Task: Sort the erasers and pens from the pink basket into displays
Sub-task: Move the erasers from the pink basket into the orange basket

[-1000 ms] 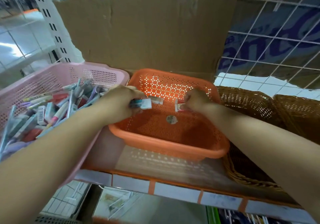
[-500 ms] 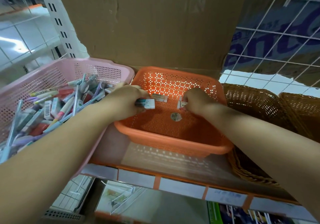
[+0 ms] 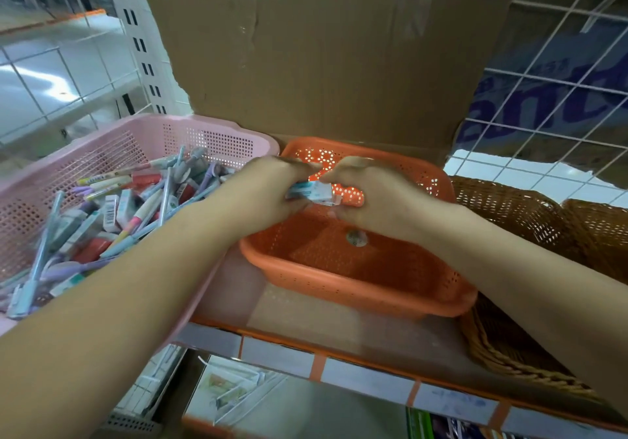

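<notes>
The pink basket (image 3: 142, 139) stands at the left, piled with pens and erasers (image 3: 112, 207). To its right sits an orange perforated basket (image 3: 356, 289). My left hand (image 3: 261, 190) and my right hand (image 3: 370, 197) meet above the orange basket's far half. Between them is a small stack of wrapped erasers (image 3: 312, 194), white and teal. The left hand grips the stack from the left; the right hand's fingers touch its right end. What lies under the hands is hidden.
A torn cardboard sheet (image 3: 323, 65) stands behind the baskets. Two brown wicker baskets (image 3: 530, 214) sit at the right on the same shelf. White wire grid panels (image 3: 557, 75) rise at the right and left. The shelf's front edge (image 3: 339, 367) carries orange-and-white label strips.
My hands have come together: the right hand moved left toward the left hand, and both now hold the erasers. The view has shifted closer and slightly right.
</notes>
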